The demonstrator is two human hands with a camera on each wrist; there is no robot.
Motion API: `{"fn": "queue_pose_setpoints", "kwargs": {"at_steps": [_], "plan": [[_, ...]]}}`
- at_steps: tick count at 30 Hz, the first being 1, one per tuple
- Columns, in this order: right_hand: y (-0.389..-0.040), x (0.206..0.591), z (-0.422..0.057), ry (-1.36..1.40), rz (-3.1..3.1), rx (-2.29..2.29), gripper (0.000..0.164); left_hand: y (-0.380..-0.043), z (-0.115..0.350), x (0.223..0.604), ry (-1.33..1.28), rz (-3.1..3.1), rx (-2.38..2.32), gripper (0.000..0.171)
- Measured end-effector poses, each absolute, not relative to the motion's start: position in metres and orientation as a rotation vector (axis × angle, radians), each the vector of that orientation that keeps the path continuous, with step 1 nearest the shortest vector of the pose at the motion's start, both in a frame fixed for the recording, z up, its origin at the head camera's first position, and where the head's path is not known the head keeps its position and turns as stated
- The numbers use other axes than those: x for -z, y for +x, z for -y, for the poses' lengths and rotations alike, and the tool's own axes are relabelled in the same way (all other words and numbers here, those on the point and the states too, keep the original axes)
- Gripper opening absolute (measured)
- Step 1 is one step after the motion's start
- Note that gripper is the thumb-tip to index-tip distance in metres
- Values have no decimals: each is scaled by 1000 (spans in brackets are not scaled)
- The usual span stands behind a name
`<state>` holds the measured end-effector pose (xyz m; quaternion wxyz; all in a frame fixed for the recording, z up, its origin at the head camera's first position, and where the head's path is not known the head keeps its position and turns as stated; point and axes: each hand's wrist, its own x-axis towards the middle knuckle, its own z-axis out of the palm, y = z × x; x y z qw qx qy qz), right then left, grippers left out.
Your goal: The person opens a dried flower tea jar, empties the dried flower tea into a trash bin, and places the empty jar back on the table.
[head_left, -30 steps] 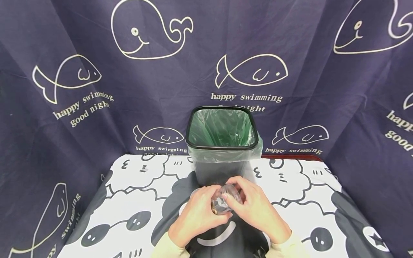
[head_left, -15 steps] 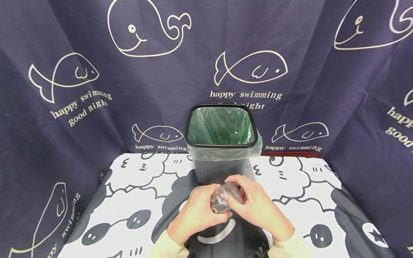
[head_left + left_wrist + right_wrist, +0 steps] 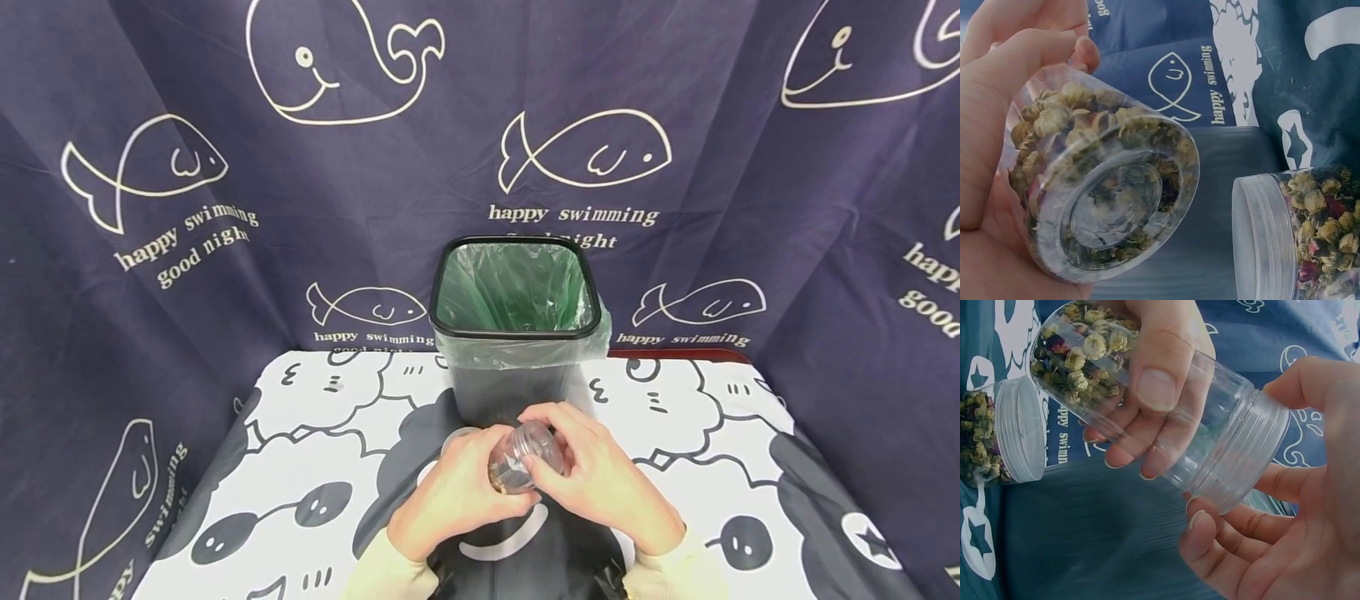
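My left hand (image 3: 457,487) grips a clear jar (image 3: 507,468) round its side, tilted in front of the bin. Dried flower buds, mostly yellowish with some dark pink, fill the jar's bottom end (image 3: 1116,200). At the other end, the fingers and thumb of my right hand (image 3: 600,471) hold the clear ribbed lid (image 3: 1250,453), which sits against the jar's mouth. A second jar (image 3: 1325,231) of similar dried buds, with a whitish lid (image 3: 1020,428), stands beyond my left hand. In the head view only its lid (image 3: 456,437) shows.
Just behind the hands stands a dark bin (image 3: 510,387) with a black rim and a green bag lining it. The table has a cloth (image 3: 337,467) with cartoon sheep on it. A dark blue fish-print curtain (image 3: 390,183) hangs round the back and sides.
The head view has tilted slightly, so the scene sits a little higher. My hands keep their places on the jar and lid, with only a slight shift of the right thumb.
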<state>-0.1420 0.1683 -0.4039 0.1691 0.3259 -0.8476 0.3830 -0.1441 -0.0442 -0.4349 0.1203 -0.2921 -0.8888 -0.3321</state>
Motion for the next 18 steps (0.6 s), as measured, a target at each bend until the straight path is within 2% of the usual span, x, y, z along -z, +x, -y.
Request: {"fn": "queue_pose_setpoints", "kwargs": {"at_steps": [9, 18], "plan": [[-142, 404, -169, 973, 2409, -1038, 41, -144, 44, 435, -882, 2604, 1021, 49], [-144, 404, -168, 1020, 2365, -1046, 49, -146, 47, 434, -896, 2607, 1088, 49]]}}
